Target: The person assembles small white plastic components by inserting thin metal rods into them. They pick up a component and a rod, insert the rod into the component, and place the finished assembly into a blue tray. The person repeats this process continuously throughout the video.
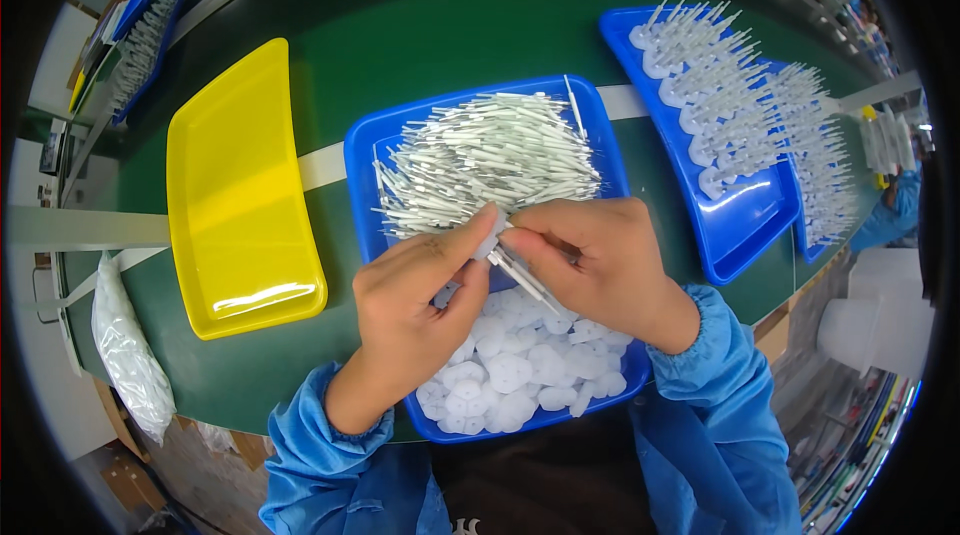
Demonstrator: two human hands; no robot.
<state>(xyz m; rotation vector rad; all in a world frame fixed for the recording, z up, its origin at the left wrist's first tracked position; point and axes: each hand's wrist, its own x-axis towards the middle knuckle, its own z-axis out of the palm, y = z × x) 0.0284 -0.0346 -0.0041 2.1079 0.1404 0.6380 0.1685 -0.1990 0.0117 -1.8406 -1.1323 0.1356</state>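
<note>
Between thumb and fingers, my left hand grips a small translucent white plastic disc. Several thin white rods stick out from it, slanting down to the right. My right hand is pinched at the disc's right edge on a thin white rod, mostly hidden by the fingers. Both hands are above a blue tray heaped with loose white rods. Nearer to me, below my hands, a second blue tray holds a pile of round translucent discs with small holes.
An unfilled yellow tray lies at left on the green table. On the right, blue trays carry rows of discs with upright rods. A clear plastic bag lies at the left edge. White tubs stand beyond the right edge.
</note>
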